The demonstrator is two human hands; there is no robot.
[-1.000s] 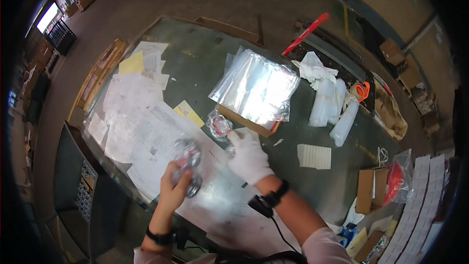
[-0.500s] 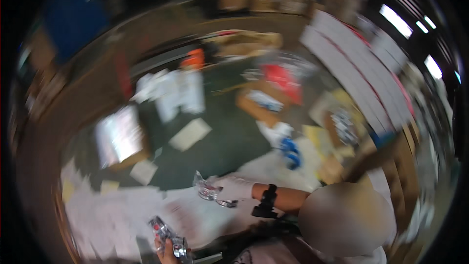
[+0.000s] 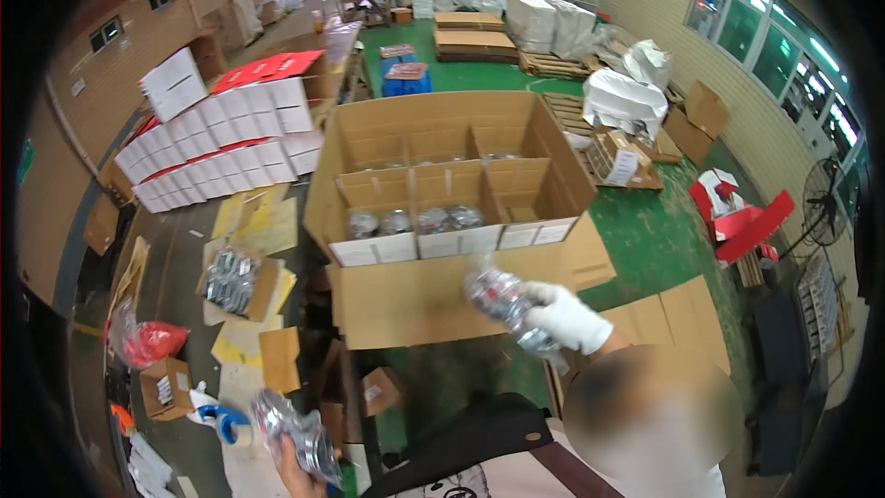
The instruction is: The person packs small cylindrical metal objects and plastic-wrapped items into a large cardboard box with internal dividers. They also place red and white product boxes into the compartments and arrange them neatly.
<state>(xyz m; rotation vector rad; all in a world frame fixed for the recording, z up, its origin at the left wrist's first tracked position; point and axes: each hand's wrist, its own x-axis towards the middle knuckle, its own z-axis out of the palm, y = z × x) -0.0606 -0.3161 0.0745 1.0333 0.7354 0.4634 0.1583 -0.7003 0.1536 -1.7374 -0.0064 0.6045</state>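
Observation:
My left hand point(image 3: 293, 478), bare, is closed around shiny metal parts in clear plastic bags point(image 3: 297, 432) at the lower left. In a white glove, my right hand point(image 3: 564, 318) grips another bagged metal part point(image 3: 498, 295) with a reddish patch. That hand is above the front flap point(image 3: 387, 314) of a large brown carton point(image 3: 373, 120). Cardboard dividers split the carton into compartments. Several bagged shiny parts point(image 3: 449, 219) lie in its front left and front middle compartments; the front right one shows none. What is deep in the back compartments is mostly hidden.
White and red boxes point(image 3: 230, 120) are stacked on the table at left. Nearer are a small carton of metal parts point(image 3: 230, 281), blue tape point(image 3: 221, 420) and a red bag point(image 3: 155, 343). A fan point(image 3: 819, 198) and an open red box point(image 3: 728, 207) stand at right.
My view has swung from the paper-covered table to the large carton. My right hand has lifted a bagged metal part from over the table to the carton; my left still holds its parts.

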